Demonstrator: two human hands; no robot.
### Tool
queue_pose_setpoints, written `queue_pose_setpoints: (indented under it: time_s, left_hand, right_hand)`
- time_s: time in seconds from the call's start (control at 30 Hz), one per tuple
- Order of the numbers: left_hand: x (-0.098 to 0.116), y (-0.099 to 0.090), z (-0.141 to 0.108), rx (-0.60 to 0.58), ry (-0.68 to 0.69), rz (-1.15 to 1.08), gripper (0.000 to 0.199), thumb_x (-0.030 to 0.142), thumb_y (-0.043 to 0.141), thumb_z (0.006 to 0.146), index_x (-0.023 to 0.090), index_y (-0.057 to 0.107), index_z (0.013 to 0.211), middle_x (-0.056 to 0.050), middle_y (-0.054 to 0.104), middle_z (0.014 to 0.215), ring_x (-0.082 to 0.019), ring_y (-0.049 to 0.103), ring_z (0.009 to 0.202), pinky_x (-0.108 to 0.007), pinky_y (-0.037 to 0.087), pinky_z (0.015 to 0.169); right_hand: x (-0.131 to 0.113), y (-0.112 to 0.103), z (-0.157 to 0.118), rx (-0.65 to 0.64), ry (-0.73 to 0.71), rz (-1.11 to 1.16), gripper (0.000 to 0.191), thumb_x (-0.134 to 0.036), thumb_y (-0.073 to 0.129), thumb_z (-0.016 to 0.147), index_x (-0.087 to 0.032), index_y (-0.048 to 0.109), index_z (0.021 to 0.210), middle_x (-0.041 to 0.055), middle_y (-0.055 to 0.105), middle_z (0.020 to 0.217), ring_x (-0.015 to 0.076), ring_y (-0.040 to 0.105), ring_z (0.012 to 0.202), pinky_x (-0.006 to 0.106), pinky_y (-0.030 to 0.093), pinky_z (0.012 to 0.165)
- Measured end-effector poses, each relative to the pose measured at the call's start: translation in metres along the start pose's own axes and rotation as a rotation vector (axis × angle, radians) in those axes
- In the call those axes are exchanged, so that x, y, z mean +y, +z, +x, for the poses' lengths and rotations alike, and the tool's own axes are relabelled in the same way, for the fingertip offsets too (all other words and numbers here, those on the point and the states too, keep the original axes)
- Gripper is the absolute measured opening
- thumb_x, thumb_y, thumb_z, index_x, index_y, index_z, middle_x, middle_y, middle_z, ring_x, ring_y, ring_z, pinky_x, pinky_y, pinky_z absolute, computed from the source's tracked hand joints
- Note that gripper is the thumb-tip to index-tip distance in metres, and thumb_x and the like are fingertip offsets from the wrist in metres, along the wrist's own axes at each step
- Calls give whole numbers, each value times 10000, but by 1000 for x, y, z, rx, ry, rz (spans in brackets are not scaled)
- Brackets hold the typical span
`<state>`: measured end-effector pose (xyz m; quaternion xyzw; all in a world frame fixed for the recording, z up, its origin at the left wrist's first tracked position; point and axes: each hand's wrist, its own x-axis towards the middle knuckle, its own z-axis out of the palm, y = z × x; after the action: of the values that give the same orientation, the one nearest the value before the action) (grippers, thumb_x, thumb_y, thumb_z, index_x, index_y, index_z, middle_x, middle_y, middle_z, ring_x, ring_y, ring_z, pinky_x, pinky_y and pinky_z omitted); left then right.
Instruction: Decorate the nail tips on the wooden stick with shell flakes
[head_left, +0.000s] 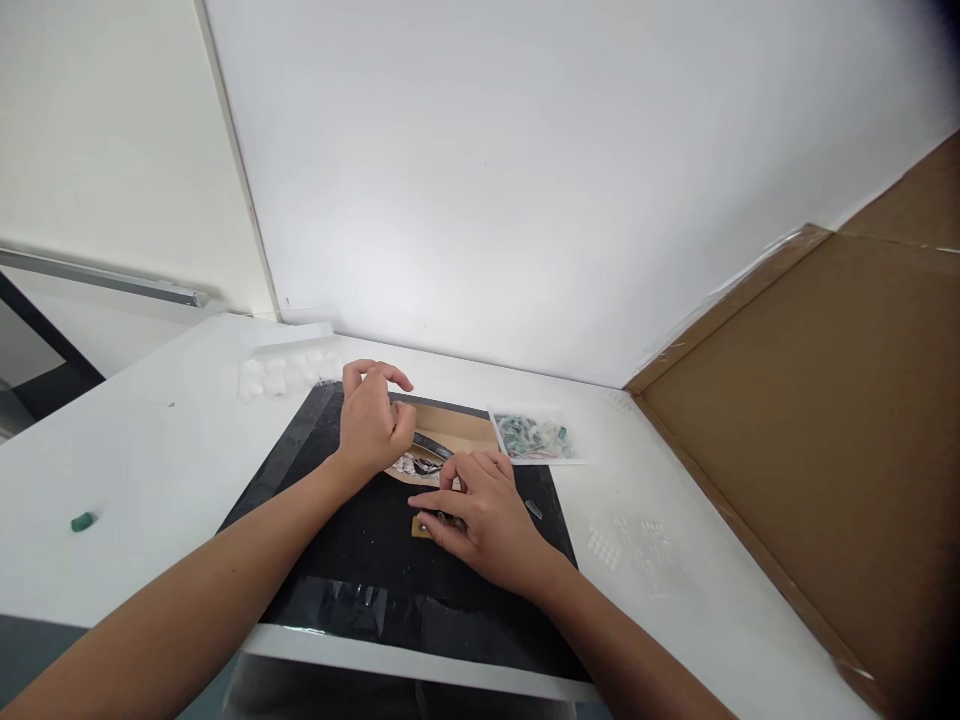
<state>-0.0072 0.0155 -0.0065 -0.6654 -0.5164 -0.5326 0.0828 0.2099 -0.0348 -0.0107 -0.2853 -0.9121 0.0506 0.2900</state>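
Observation:
My left hand [369,418] is over the left end of a shallow tan cardboard tray [476,430]. Its fingers are bent and apart from the thumb, with nothing visible between them. A dark curved strip [433,446] crosses the tray between my hands, above crumpled black-and-white pieces [414,465]. My right hand [487,515] is low over the black mat [352,540], in front of the tray. Its thumb and fingers close around small dark pieces that I cannot make out. A small yellow block [421,528] lies at its thumb tip, partly covered.
A white box of greenish pieces [536,437] stands right of the tray. White padded packaging [289,370] lies back left, a green piece [82,522] far left. Right of the mat are small white pads [604,549] and clear plastic [656,545]. A brown cardboard panel [810,400] borders the right.

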Motion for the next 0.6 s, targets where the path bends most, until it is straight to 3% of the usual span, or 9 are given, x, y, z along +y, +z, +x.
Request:
queue_pose_setpoints:
  time_s: [0.6]
  left_hand:
    - [0, 1, 1, -20, 19, -2, 345, 3, 586, 729, 217, 565, 999, -83, 660, 933, -333, 511, 1097, -441, 497, 833]
  right_hand:
    - [0, 4, -2, -97, 27, -39, 163, -360, 777, 975, -375, 825, 1131, 30, 627, 999, 211, 566, 934, 415, 335, 906]
